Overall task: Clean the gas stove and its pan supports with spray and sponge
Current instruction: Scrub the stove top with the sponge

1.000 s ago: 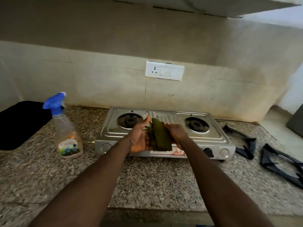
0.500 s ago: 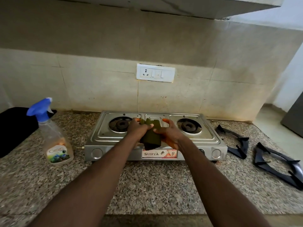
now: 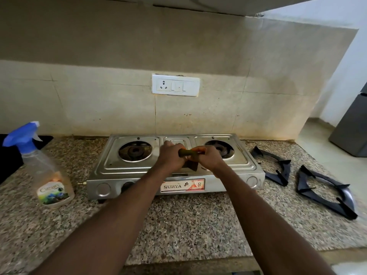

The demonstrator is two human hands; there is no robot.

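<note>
A steel two-burner gas stove [image 3: 111,167] stands on the granite counter [image 3: 178,225] with both burners bare. Over its middle, my left hand [image 3: 170,155] and my right hand [image 3: 210,159] both grip a dark green sponge [image 3: 188,152] with an orange side, folded between them. The sponge's lower part hangs just above the stove top. Two black pan supports lie on the counter to the right of the stove, one nearer it [image 3: 276,165] and one further out [image 3: 325,193]. A clear spray bottle [image 3: 47,175] with a blue trigger head stands to the left.
A black mat or tray [image 3: 10,159] lies at the far left behind the bottle. A white socket plate [image 3: 175,85] is on the tiled wall above the stove. A grey fridge [image 3: 353,128] stands at the far right. The counter's front edge runs below my forearms.
Both hands have carried the sponge forward and down over the stove's middle. They have folded it tighter, so its orange side now shows. The view has shifted a little rightward.
</note>
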